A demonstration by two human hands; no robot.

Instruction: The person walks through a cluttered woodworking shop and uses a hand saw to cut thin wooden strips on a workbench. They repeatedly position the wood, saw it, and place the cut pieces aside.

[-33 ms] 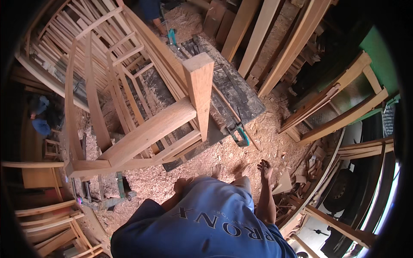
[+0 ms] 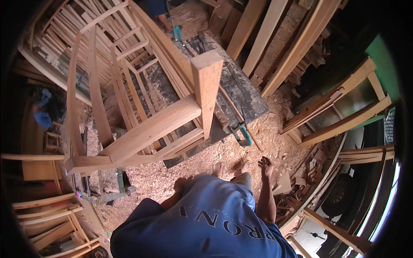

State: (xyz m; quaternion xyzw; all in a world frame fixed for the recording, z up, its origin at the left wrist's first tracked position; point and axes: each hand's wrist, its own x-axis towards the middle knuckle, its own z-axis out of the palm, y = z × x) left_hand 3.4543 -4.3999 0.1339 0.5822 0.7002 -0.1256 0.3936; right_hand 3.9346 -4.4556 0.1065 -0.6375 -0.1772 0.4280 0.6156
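Observation:
My right hand (image 2: 265,166) hangs beside my body over the shavings, its fingers loosely bent and apart, with nothing visible in it. On the other side, my left hand (image 2: 182,184) is close against my blue shirt; the cloth partly covers it and its fingers are hard to make out. In front of me a large wooden furniture frame (image 2: 150,129), with a thick square post (image 2: 207,79) and several long curved rails, rests on a dark workbench (image 2: 245,101). Neither hand touches it. A teal clamp (image 2: 245,136) grips the bench's near corner.
Shavings (image 2: 146,193) cover the floor around my bare feet. Long boards (image 2: 269,34) lie beyond the bench. Curved wooden frames (image 2: 344,116) stand at right, with offcuts (image 2: 297,189) nearby. A second teal clamp (image 2: 177,32) and another person's leg (image 2: 164,21) show at the far end.
The view has shifted slightly, so the wooden frame and bench appear a little further right. Both hands keep nearly the same pose beside my body.

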